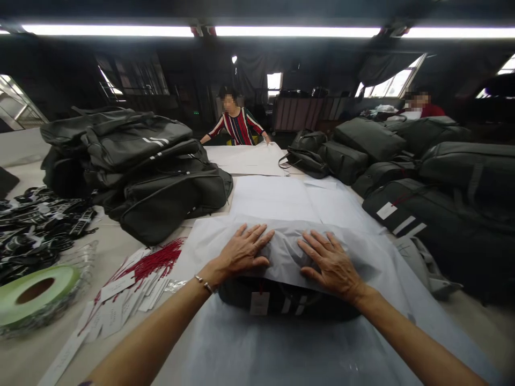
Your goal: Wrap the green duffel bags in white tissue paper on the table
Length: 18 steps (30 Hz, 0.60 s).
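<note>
A dark duffel bag (322,306) lies on its wrapping sheets in front of me, with a white tag (259,303) and two white stripes on its near side. Thin white tissue paper (289,271) covers its top. My left hand (245,251) rests flat on the paper over the bag's left part, fingers spread. Over the right part, my right hand (330,264) presses on the same paper, its fingers also apart. Both hands touch the paper and grip nothing. The bag's top and far side are hidden under it.
Dark bags (161,198) are piled at left, more bags (442,214) at right. Red-stringed tags (116,311), a green tape roll (60,280) and black straps (36,230) lie left. Across the table, a person (239,126) handles white sheets (245,160); another person (432,111) is far right.
</note>
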Motion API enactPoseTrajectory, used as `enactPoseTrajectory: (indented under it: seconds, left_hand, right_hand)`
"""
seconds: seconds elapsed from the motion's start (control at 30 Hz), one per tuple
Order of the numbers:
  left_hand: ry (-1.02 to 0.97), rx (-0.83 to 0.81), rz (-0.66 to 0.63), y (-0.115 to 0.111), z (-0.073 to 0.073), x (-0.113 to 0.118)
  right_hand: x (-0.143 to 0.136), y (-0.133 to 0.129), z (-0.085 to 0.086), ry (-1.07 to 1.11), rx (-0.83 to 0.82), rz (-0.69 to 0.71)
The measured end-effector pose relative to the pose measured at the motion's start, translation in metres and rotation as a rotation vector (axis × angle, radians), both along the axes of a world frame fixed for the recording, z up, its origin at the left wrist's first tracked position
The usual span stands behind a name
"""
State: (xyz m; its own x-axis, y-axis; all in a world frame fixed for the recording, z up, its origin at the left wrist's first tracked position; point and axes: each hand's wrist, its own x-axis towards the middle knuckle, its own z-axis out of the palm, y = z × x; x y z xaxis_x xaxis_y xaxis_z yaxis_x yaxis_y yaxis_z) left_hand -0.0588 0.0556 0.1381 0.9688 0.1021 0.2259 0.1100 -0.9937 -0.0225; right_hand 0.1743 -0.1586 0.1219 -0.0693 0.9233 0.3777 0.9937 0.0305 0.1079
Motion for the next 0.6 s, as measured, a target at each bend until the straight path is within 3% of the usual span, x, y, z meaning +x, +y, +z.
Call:
enactPoseTrajectory:
  seconds: [0.13,0.4,0.5,0.6]
  left_hand:
    - [0.017,0.019,0.0,0.0,0.005,-0.001]
    - [-0.009,0.101,-0.178,-0.008,0.003,-0.012]
    - [-0.065,0.111,-0.177,-0.014,0.001,-0.02]
    - [-0.216,0.104,-0.024,-0.028,-0.013,-0.056]
  right_hand:
    - [0.0,0.002,0.0,-0.009,0.008,0.002]
    - [0.001,0.002,0.0,0.013,-0.013,-0.013]
    - [-0.002,0.001,0.014,0.039,-0.031,0.001]
    - [-0.012,-0.017,0.035,0.097,0.122,0.061]
